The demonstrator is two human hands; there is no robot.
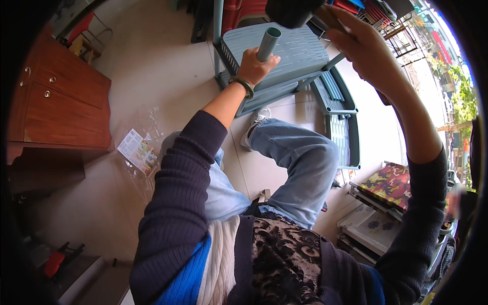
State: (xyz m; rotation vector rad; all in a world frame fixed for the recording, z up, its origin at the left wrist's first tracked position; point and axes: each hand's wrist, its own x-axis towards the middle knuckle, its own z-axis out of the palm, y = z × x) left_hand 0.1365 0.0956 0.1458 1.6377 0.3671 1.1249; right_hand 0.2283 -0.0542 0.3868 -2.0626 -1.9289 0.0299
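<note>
A grey-green plastic shelf rack [295,51] stands on the floor in front of me. My left hand [254,67] is wrapped round an upright grey-green tube [268,44] at its near corner, with the tube's hollow end sticking up above my fist. Raised to the upper right, my right hand [363,48] grips the wooden handle of a mallet [291,11]. The mallet's thick black head hangs above the rack's far side, apart from the tube, and is partly cut off by the top edge of the picture.
More grey-green shelf pieces [341,109] lie on the floor right of the rack. A wooden cabinet [66,86] stands at left, near a printed sheet [138,151] and clear plastic wrap. Red stools [249,12] are stacked behind the rack. Folded camouflage-patterned furniture [389,185] sits at right.
</note>
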